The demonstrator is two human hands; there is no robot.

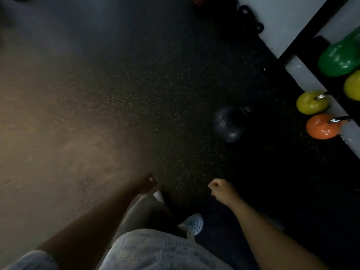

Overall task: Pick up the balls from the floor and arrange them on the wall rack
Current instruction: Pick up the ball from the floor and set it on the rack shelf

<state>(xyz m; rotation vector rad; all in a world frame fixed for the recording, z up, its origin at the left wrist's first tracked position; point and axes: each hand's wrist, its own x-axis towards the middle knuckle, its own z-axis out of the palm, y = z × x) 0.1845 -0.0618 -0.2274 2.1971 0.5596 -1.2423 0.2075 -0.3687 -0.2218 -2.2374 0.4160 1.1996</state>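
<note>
A dark grey ball [228, 123] lies on the speckled black floor at the right of centre. On the black wall rack [303, 34] at the far right hang a green ball [339, 59], two yellow balls [310, 102] [353, 87] and an orange ball [321, 126]. My right hand [221, 189] is low in the middle, fingers curled into a loose fist with nothing in it, well short of the grey ball. My left hand [148, 182] hangs in shadow beside my leg, fingers closed, holding nothing that I can see.
Dark shapes, perhaps weights [247, 18], lie along the white wall at the top. A brownish floor area [48, 143] spreads on the left. My white perforated shoe [192, 223] and pale shorts [155, 250] fill the bottom.
</note>
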